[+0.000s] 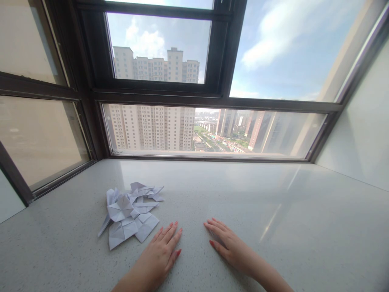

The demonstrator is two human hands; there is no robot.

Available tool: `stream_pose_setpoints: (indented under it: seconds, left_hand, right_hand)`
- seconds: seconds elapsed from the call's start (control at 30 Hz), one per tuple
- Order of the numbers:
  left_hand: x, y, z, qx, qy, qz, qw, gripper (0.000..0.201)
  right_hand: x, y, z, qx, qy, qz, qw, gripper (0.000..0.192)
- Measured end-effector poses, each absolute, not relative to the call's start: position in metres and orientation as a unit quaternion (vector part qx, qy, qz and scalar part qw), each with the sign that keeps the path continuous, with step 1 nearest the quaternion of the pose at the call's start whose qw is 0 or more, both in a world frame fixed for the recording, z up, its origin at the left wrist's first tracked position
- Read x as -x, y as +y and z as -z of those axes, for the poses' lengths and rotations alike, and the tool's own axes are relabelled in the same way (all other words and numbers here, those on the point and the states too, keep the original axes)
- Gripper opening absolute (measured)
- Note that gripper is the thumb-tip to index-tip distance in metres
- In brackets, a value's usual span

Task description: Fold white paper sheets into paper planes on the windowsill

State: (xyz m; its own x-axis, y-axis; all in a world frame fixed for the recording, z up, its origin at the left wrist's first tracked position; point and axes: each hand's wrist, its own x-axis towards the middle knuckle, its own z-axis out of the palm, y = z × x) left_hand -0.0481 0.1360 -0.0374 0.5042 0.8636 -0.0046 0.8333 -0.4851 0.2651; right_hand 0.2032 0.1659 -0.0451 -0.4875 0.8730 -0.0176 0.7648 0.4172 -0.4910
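Both hands lie flat, palms down, on the pale stone sill (273,211) below the window (212,129). The left hand (159,253) has its fingers extended and close together, gripping nothing. The right hand (226,241) is likewise flat, fingers slightly spread, empty. The pile of folded white paper pieces (130,213) rests on the sill to the left of the left hand — just beside its fingertips, not touching. The right hand sits well apart from the pile — the left hand lies between them.
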Motion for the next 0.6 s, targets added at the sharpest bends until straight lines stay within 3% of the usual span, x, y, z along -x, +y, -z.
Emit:
stream_pose_setpoints:
  seconds: [0.6]
  left_hand:
    - [0.0503,0.1383,0.0437,-0.871,0.480,-0.069,0.084,0.047]
  right_hand:
    - [-0.2020,0.1650,0.0442,0.495,-0.829,-0.226,0.129,0.051]
